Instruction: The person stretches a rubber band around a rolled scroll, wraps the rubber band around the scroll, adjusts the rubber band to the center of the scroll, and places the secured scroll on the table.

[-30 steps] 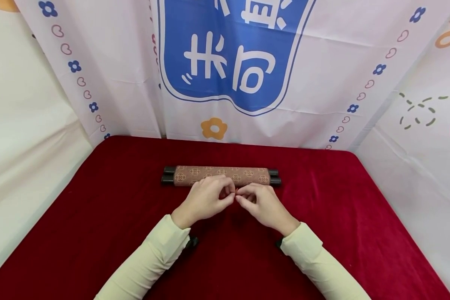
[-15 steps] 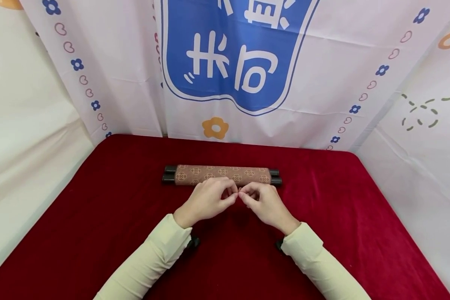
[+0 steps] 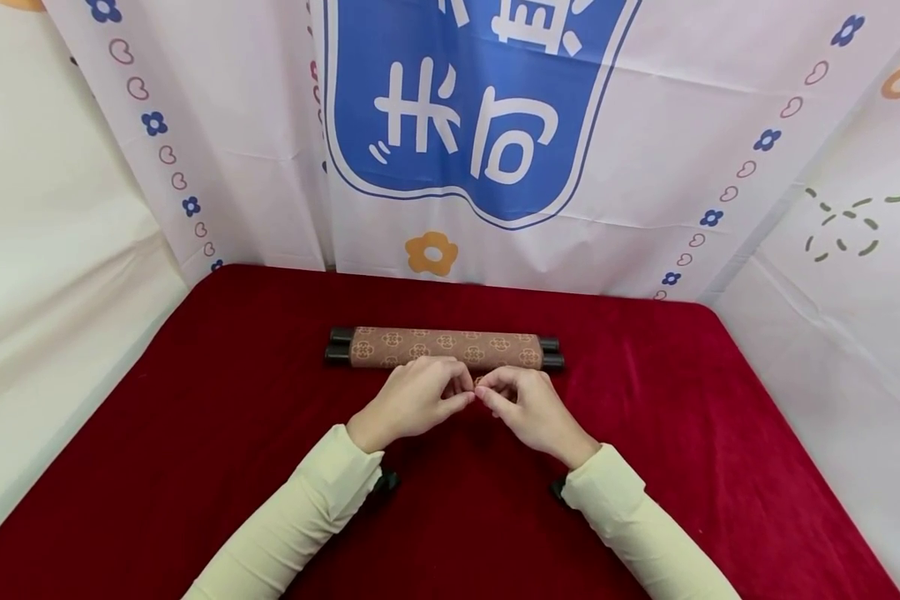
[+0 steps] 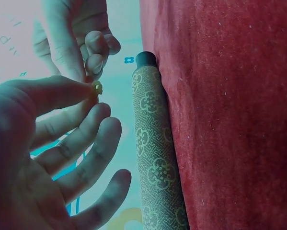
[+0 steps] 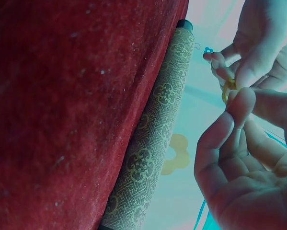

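Just in front of the rolled scroll [image 3: 405,343], my left hand [image 3: 416,398] and right hand [image 3: 532,408] meet fingertip to fingertip. A small yellow-orange loop [image 5: 226,88] shows between them in the right wrist view. Each hand pinches it between thumb and index finger; in the left wrist view only a small bit of the loop [image 4: 97,88] sticks out past the fingertips. The left hand's other fingers spread loosely, while those of the right are bent. Brown fabric with gold flower motifs covers the scroll, and two black rod ends stick out at either side.
The scroll lies crosswise on a table with a dark red velvet cloth [image 3: 270,467]. Behind it hangs a white printed curtain [image 3: 645,150] with a blue sign, and white cloth walls stand left and right.
Both hands have shifted slightly right in the head view, with their fingertips making small movements around the loop. The scroll lies as before; the view itself has shifted a little.
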`<state>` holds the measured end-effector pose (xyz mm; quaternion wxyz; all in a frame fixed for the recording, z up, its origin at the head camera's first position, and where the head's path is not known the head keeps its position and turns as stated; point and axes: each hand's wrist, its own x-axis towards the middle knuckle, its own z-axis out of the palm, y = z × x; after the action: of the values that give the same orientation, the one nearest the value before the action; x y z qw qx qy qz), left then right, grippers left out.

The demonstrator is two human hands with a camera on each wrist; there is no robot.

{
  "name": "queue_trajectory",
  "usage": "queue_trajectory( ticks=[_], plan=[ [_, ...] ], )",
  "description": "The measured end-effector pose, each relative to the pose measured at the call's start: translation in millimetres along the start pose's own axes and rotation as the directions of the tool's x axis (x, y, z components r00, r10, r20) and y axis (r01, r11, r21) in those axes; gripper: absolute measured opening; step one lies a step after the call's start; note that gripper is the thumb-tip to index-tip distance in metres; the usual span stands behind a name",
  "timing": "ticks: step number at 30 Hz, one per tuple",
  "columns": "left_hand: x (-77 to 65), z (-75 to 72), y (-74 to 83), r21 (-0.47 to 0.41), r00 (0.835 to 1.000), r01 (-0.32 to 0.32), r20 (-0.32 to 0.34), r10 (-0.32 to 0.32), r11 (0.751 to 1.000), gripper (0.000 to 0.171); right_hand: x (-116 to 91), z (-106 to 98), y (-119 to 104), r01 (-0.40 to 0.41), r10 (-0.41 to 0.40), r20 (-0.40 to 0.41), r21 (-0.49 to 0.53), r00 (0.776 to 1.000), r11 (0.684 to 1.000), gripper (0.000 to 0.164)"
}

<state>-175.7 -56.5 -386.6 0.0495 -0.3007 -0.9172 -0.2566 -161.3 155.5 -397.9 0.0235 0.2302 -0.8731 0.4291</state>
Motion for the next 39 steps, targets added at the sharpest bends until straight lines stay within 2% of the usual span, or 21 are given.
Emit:
queue_trajectory(
  ticks=[6, 10, 19, 24, 28, 35, 39],
  plan=[
    [-0.3, -0.7, -3.9, -0.008, 0.999, -0.011, -0.041, 0.011, 1.000, 0.006, 0.3, 1.6, 1.7, 0.007, -0.007, -0.005, -0.007, 1.000, 1.000, 0.009],
    [-0.4, -1.4, -8.4, -0.006, 0.997, 0.034, -0.072, -0.035, 0.999, 0.007, 0.6, 1.2, 2.8, 0.014, -0.014, -0.018, -0.038, 1.000, 0.999, 0.008],
    [-0.5, -10.3, -17.7, -0.035, 0.987, 0.108, -0.120, -0.111, 0.994, 0.006, 1.0, -7.4, 8.1, -0.047, 0.045, -0.041, -0.071, 0.998, 0.996, 0.009],
    [-1.3, -17.2, -29.3, -0.033, 0.980, 0.135, -0.143, -0.139, 0.990, 0.007, 1.0, -14.7, 11.1, -0.075, 0.069, -0.070, -0.096, 0.995, 0.993, 0.009],
    [-2.0, -25.1, -41.2, -0.049, 0.969, 0.164, -0.180, -0.170, 0.985, 0.007, 1.8, -23.7, 14.6, -0.110, 0.099, -0.101, -0.109, 0.990, 0.988, 0.012],
    [-3.6, -39.9, -52.6, -0.092, 0.964, 0.196, -0.162, -0.209, 0.976, 0.009, 4.4, -44.2, 21.3, -0.138, 0.125, -0.112, -0.120, 0.986, 0.983, 0.010],
    [-3.7, -40.7, -51.8, -0.085, 0.968, 0.190, -0.151, -0.201, 0.978, 0.008, 4.9, -49.3, 25.4, -0.152, 0.139, -0.110, -0.118, 0.984, 0.981, 0.010]
  ],
)
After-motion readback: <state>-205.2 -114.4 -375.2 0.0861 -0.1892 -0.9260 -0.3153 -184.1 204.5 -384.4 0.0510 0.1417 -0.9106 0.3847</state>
